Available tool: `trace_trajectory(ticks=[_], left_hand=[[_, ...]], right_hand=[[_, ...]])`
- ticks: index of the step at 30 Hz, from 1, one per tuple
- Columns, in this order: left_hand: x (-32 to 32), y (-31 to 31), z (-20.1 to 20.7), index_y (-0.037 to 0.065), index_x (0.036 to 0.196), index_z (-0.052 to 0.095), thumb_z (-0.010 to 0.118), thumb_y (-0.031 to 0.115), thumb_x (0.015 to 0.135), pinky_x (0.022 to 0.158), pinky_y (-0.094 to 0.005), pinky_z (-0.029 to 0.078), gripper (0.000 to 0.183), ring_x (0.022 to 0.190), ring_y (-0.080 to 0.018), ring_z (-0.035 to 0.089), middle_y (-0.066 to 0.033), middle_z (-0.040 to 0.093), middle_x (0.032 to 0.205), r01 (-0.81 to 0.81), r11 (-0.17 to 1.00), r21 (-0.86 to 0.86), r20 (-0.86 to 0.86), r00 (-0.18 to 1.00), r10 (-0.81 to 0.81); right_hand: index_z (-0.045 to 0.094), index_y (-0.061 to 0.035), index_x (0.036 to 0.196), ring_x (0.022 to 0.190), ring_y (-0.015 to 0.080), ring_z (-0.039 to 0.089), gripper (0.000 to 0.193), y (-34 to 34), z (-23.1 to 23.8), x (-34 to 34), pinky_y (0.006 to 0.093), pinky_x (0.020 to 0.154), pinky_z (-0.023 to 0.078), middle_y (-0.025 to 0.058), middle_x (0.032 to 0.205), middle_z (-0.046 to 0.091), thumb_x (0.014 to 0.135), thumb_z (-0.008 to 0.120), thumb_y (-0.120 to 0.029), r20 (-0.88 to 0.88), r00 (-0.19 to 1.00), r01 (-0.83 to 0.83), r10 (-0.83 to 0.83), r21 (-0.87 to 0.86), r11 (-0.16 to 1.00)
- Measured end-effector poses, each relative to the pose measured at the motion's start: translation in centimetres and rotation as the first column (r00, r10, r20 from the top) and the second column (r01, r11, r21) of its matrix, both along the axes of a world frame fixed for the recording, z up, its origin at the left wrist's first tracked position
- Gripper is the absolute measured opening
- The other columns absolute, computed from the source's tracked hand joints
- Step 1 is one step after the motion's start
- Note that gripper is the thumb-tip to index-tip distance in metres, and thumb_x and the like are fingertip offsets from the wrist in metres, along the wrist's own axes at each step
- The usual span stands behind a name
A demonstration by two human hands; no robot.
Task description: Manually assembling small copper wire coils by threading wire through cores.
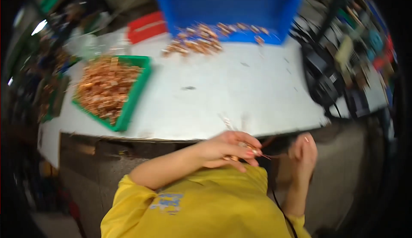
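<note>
- Your left hand [229,150] is curled, fingertips pinching a small copper-coloured wire-wound part [250,148] just below the white table's [223,96] near edge.
- Your right hand [304,152] sits just beside it; whether it grips anything, I cannot tell.
- You seem mid-handling of one piece; judging by the heaped green plastic tray [136,93], the next move calls for a steady pinch and a leftward reach.

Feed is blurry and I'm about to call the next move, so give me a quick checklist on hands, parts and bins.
1. Left hand holding small copper parts at the table edge: ok.
2. Right hand empty: cannot tell, blurred.
3. Green tray stocked with copper parts: ok.
4. Blue bin upright: not ok, tipped, loose copper pile spilled at its mouth.
5. Bare white tabletop ahead of the hands: ok.
</note>
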State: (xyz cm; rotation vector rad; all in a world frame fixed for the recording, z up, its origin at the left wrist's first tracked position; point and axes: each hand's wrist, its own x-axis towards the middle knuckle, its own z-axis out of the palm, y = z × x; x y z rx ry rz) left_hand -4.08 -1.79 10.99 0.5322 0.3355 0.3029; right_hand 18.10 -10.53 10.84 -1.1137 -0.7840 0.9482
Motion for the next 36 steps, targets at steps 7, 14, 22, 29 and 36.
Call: trace_trajectory(ticks=[7,14,22,29,36], left_hand=[[3.1,2.7,-3.1,-0.001,0.096,0.055,0.063,-0.003,0.076,0.053,-0.0255,0.057,0.021,0.078,-0.0251,0.065,-0.0144,0.061,0.097,0.019,1.000,-0.024,0.041,0.999,-0.018],[-1.2,6.3,-0.8,0.000,0.089,0.055,0.064,-0.003,0.075,0.044,-0.0199,0.052,0.018,0.069,-0.0201,0.065,-0.0164,0.061,0.093,-0.443,0.865,0.235,-0.190,0.852,0.488],[-17.7,9.9,7.9,0.002,0.082,0.057,0.069,0.002,0.072,0.044,-0.0170,0.044,0.016,0.063,-0.0122,0.059,-0.0077,0.061,0.072,-0.189,0.073,0.979,0.023,0.462,0.886],[-32.6,16.8,10.5,0.005,0.087,0.060,0.070,0.016,0.073,0.054,-0.0236,0.044,0.020,0.057,-0.0116,0.054,-0.0012,0.060,0.069,0.687,-0.243,0.684,0.283,0.058,0.957],[-26.3,17.5,9.7,0.005,0.098,0.060,0.067,0.016,0.074,0.077,-0.0324,0.046,0.027,0.086,-0.0172,0.058,-0.0042,0.062,0.095,0.647,-0.251,0.720,0.308,0.026,0.951]], right_hand=[[0.052,-0.0045,0.079,0.051,0.0051,0.029,0.021,4.4,-1.3,2.1,0.0181,0.047,0.024,-0.0043,0.055,0.035,0.091,0.038,-0.015,0.168,0.979,-0.108,0.118,-0.071,0.992],[0.055,-0.0030,0.079,0.057,0.0089,0.036,0.017,13.9,0.5,-0.1,0.0211,0.053,0.031,0.0004,0.061,0.046,0.086,0.046,-0.015,0.692,0.696,-0.113,0.191,-0.157,0.981],[0.055,-0.0013,0.085,0.064,0.0142,0.046,0.017,18.5,-1.6,-7.0,0.0235,0.064,0.039,0.0048,0.072,0.055,0.087,0.046,-0.016,0.863,0.503,-0.015,0.053,-0.053,0.999],[0.054,-0.0001,0.081,0.060,0.0114,0.041,0.017,16.2,-0.3,-7.5,0.0215,0.059,0.036,0.0037,0.068,0.052,0.086,0.047,-0.014,0.851,0.512,-0.048,0.117,-0.107,0.993],[0.056,-0.0005,0.079,0.056,0.0123,0.041,0.013,20.1,-4.0,-4.3,0.0243,0.055,0.036,0.0041,0.062,0.052,0.083,0.048,-0.011,0.823,0.556,-0.117,0.116,-0.060,0.991]])
